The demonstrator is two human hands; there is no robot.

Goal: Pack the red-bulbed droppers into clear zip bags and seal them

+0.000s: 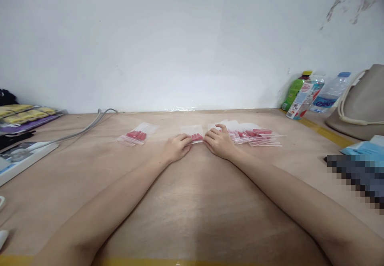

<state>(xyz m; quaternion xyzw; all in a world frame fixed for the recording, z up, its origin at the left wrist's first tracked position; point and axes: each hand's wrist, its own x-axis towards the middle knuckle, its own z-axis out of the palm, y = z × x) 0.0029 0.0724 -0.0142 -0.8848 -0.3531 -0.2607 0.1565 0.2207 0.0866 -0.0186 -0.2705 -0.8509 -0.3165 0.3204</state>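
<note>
Between my two hands lies a small clear plastic bag with several red, finger-shaped pieces inside. My left hand pinches its left near corner, and my right hand has thumb and fingers closed on its right near corner, the index finger raised. Just right of my right hand is an overlapping pile of similar bags with red pieces. Another filled bag lies apart on the left. What exactly the red pieces are, I cannot tell.
A grey cable runs across the left to a white box. Yellow packs sit at the far left. Bottles, a carton and a beige bag stand at the right, near a blue packet.
</note>
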